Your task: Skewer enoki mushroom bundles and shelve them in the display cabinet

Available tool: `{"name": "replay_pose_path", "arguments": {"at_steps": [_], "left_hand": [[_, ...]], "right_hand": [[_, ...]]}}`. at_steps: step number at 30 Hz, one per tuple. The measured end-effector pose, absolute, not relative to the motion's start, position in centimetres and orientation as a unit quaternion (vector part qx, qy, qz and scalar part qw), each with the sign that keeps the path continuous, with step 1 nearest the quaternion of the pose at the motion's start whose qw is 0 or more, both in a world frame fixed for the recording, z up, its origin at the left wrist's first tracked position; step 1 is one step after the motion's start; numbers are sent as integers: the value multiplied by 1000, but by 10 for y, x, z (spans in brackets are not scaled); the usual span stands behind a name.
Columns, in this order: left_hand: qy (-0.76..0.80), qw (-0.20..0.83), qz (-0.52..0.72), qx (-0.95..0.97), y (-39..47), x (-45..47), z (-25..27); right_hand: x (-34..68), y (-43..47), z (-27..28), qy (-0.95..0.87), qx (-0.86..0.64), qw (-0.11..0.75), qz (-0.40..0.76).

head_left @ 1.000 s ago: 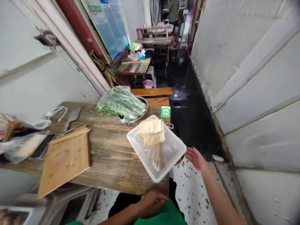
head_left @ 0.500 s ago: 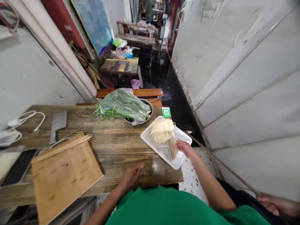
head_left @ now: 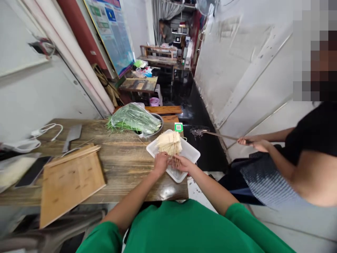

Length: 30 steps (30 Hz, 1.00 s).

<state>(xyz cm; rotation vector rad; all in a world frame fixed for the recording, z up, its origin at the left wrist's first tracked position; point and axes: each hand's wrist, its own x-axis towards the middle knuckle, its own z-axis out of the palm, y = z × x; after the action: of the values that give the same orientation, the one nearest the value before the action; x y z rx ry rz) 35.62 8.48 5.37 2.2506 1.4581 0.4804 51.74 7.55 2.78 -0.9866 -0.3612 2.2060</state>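
Observation:
A white plastic tray [head_left: 191,151] sits at the right end of the wooden table, holding a bundle of skewers [head_left: 169,141] with pale, shredded-looking food on their far ends. Thin brown sticks point toward me. My left hand [head_left: 161,162] closes around the sticks from the left, fingers curled. From the right, my right hand [head_left: 182,164] pinches the same sticks, its fingertips close to the left ones. Which sticks lie in which hand is partly hidden by the fingers.
Bagged green stalks [head_left: 134,118] lie over a metal bowl behind the tray. A cleaver [head_left: 72,136], cutting board [head_left: 72,182] and phone [head_left: 33,171] are to the left. A QR card [head_left: 178,127] stands beyond the tray. At right, another person [head_left: 297,154] holds a mop [head_left: 221,134].
My left hand has moved from the table to the skewers, and my right has come in from the tray's right side to close on them. The person with the mop shows more fully.

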Motion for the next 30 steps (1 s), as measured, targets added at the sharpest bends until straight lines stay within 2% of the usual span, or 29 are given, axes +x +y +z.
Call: {"name": "replay_pose_path", "arguments": {"at_steps": [6,13,23,30], "left_hand": [[559,153,145,802,84,379,63],[579,149,143,789,99,381,67],[635,257,180,706,115,371,65],[677,384,88,621,152,409,57]], "right_hand": [[529,80,28,-147,-348,332,864],[528,87,21,-166,-347,335,860],[519,86,18,-224,-408,389,795],[501,93,14,-317,-473,437,697]]}}
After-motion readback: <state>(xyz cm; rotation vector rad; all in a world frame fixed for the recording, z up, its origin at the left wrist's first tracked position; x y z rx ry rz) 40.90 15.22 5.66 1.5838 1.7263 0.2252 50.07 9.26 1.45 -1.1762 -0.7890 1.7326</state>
